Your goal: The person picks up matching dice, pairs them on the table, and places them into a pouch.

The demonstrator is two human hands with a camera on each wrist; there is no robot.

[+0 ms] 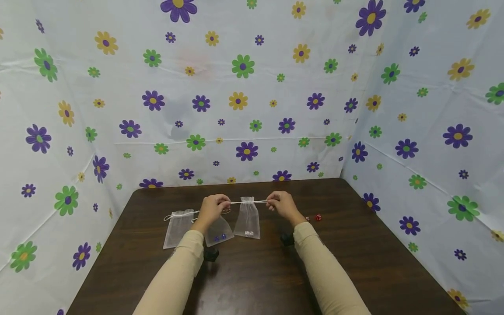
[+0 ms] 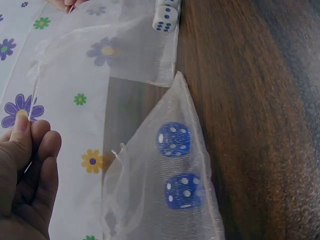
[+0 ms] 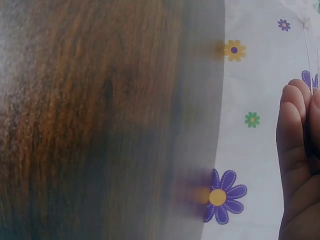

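Note:
A sheer white drawstring pouch (image 1: 247,216) with white dice (image 1: 249,234) at its bottom hangs between my two hands, its neck gathered. My left hand (image 1: 213,209) pinches the drawstring (image 2: 34,95) on one side between thumb and fingers. On the other side my right hand (image 1: 284,204) pinches the string's other end, and the cord runs taut between them. Below my left hand lies a second pouch (image 1: 218,231) with two blue dice (image 2: 175,140) inside, partly covered by the forearm. In the right wrist view, only the right hand's fingers (image 3: 295,115) and a bit of string show.
Farther left on the dark wooden table (image 1: 256,280) lies another sheer pouch (image 1: 178,229) with its string loop out. A red die (image 1: 318,217) sits right of my right hand, with another small die (image 1: 307,218) partly hidden beside the wrist. A flowered cloth (image 1: 220,87) hangs behind.

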